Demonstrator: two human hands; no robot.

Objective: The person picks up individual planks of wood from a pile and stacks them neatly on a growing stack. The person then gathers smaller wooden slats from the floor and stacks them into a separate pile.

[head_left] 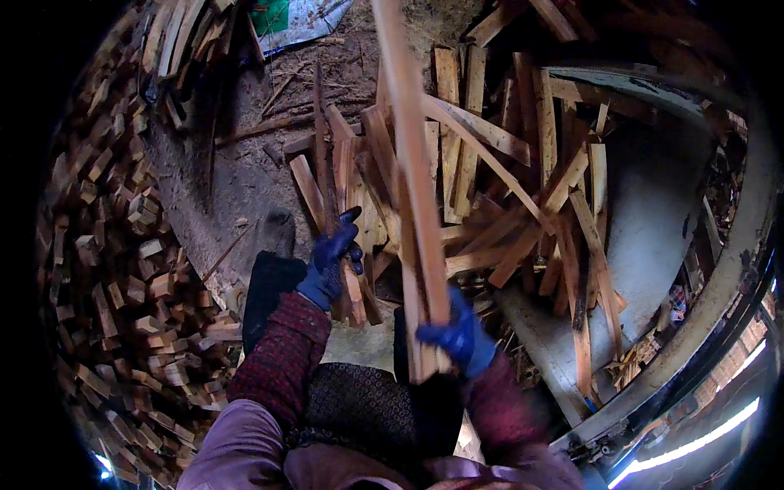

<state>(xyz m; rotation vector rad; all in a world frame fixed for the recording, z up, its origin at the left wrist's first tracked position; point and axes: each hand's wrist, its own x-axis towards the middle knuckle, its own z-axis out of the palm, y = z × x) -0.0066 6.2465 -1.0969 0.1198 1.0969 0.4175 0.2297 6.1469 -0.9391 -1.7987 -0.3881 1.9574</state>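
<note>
My right hand (462,333), in a blue glove, is closed around long wooden strips (415,188) near their lower ends. They stand out in front of me, rising past the top of the picture, and look slightly blurred. My left hand (331,257), gloved the same way, has its fingers curled round a thinner, dark-edged wooden strip (322,139), whose pale lower end shows beneath the hand. Just beyond both hands, a loose heap of split wooden pieces (457,155) lies crosswise on the ground.
Stacked cut wood (122,278) forms a wall along the left. A pale curved panel (653,220) with a rim stands at the right, with strips leaning on it. A bundle of strips (175,37) and a white-and-green sheet (290,20) lie at the far left.
</note>
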